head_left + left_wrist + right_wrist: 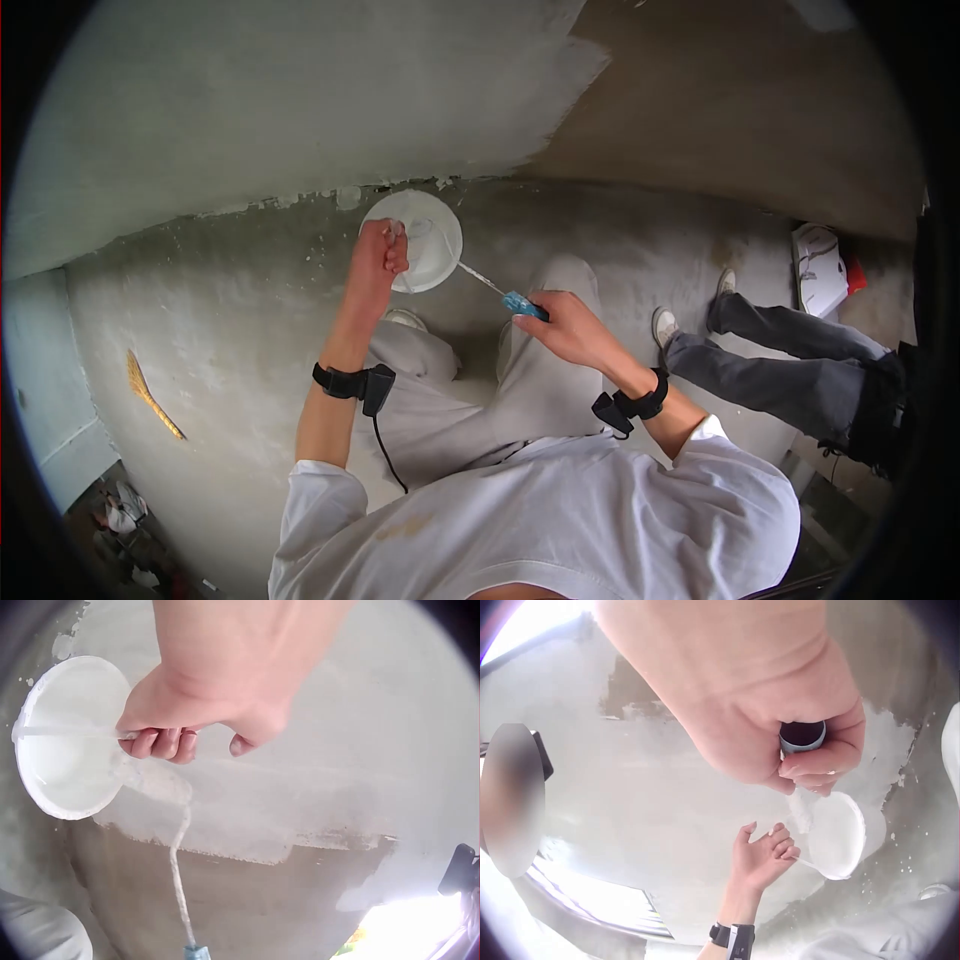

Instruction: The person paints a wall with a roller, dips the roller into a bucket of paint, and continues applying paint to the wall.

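Note:
A white bucket [440,238] holds pale liquid paint, and its thin handle [71,731] runs up to my left hand [378,265]. The fingers of that hand curl round the handle; the thumb stands apart in the left wrist view. My right hand [572,330] grips the blue grip of a paint roller [522,305]. From this grip a paint-spattered metal rod [178,874] leads to the white roller head [157,782], which overlaps the bucket's rim in the left wrist view. In the right wrist view, the grip's hollow end shows between palm and fingers.
The wall [350,90] ahead is partly coated pale, with a darker patch [700,110] at right. A straw hand broom [150,395] lies on the floor at left. Another person's legs [770,350] are at right, near a white bag [820,268].

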`<state>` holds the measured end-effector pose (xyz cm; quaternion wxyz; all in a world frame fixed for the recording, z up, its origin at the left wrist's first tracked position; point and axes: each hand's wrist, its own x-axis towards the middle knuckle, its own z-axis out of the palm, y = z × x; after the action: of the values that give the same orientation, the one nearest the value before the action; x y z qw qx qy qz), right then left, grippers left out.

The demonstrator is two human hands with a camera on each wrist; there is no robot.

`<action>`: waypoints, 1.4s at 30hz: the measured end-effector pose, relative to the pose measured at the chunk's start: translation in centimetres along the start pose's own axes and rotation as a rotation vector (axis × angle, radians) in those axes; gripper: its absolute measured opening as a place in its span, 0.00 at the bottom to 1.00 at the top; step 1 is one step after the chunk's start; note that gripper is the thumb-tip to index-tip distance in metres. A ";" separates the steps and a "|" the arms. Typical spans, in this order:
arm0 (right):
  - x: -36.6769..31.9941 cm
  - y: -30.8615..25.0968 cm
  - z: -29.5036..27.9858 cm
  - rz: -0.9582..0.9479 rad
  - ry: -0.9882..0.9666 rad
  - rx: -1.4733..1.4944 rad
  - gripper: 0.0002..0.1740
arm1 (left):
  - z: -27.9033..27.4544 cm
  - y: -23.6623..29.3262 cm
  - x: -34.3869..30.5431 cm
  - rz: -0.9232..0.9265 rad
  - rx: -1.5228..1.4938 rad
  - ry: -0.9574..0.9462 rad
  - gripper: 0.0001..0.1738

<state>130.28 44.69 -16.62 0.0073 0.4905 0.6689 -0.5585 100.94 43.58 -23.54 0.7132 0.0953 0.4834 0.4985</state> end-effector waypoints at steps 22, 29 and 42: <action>22.6 7.8 12.4 -0.008 -0.166 0.341 0.14 | -10.6 0.5 10.2 0.116 0.035 0.105 0.17; 23.9 7.2 12.7 -0.055 -0.099 0.261 0.15 | -11.3 1.2 10.7 0.083 -0.006 0.141 0.17; 26.5 7.4 15.1 0.016 -0.097 0.222 0.17 | -14.0 1.6 12.3 0.082 0.017 0.151 0.18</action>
<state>113.32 49.71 -42.56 -0.0103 0.4662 0.5979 -0.6520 89.37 49.33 -37.08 0.6530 0.0831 0.5357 0.5289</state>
